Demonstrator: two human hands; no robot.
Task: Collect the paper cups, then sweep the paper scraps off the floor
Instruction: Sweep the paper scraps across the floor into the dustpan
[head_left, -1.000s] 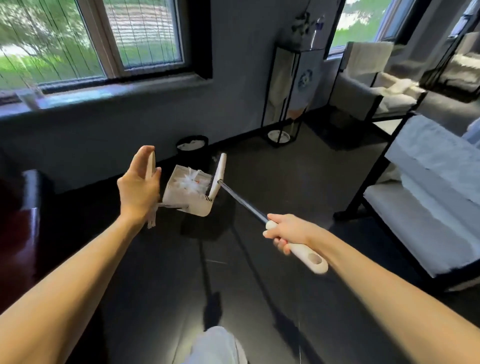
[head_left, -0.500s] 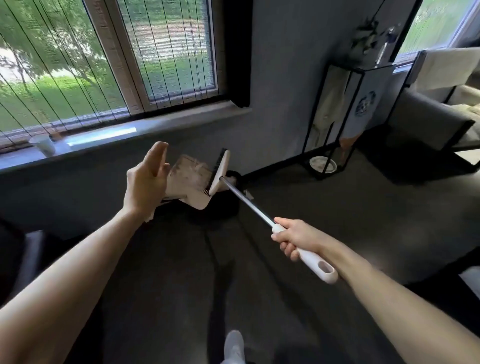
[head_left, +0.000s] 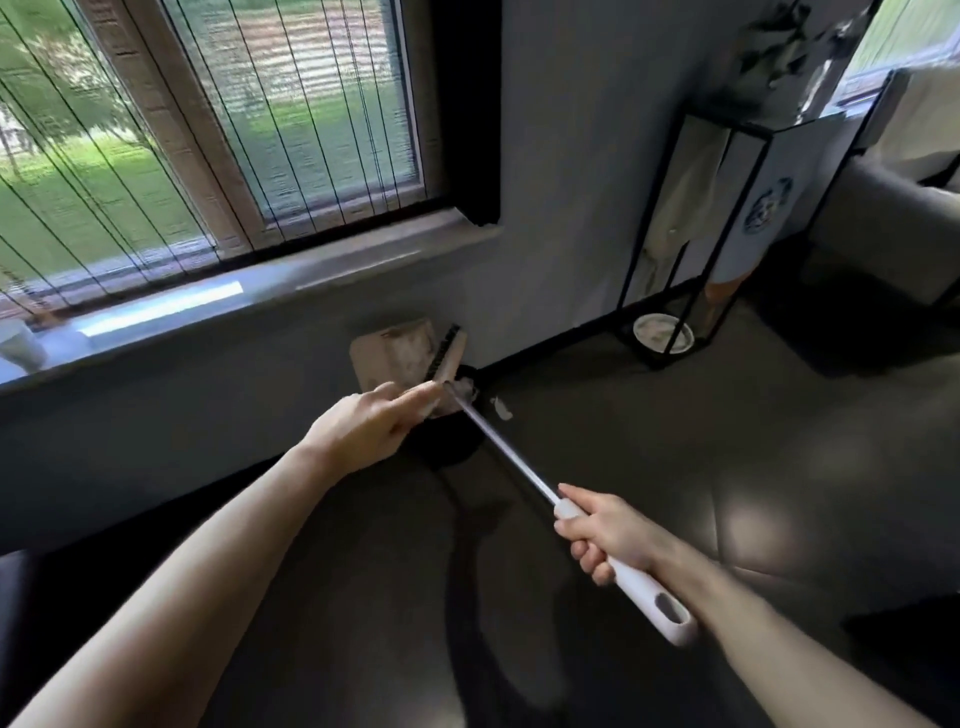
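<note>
The paper scraps (head_left: 465, 388) now show as a white clump at the mouth of the black bin (head_left: 441, 453) by the wall. One stray piece (head_left: 502, 409) sits just beside the rim; I cannot tell whether it is falling or already on the floor (head_left: 675, 447). A second ago they lay in the dustpan (head_left: 395, 353), which was held level and well short of the bin. Since then the pan has been carried over and tipped steeply, and its pale face now looks nearly bare.

The left hand (head_left: 371, 428) has rolled forward from upright. Its fingers reach along and close over the pan's handle, which is mostly hidden beneath them. The brush head (head_left: 445, 354) stands against the pan's edge, bristles up. The right hand (head_left: 610, 538) is wrapped tight round the white grip of the broom (head_left: 511, 460).

I'd judge the sweeping close to finished, this being the emptying. That loose piece may need one more pass.

Further off, a pale cup (head_left: 18, 348) stands on the window sill (head_left: 260, 291), too blurred to tell whether it is paper. A black wire stand (head_left: 644, 218) is in the corner.
</note>
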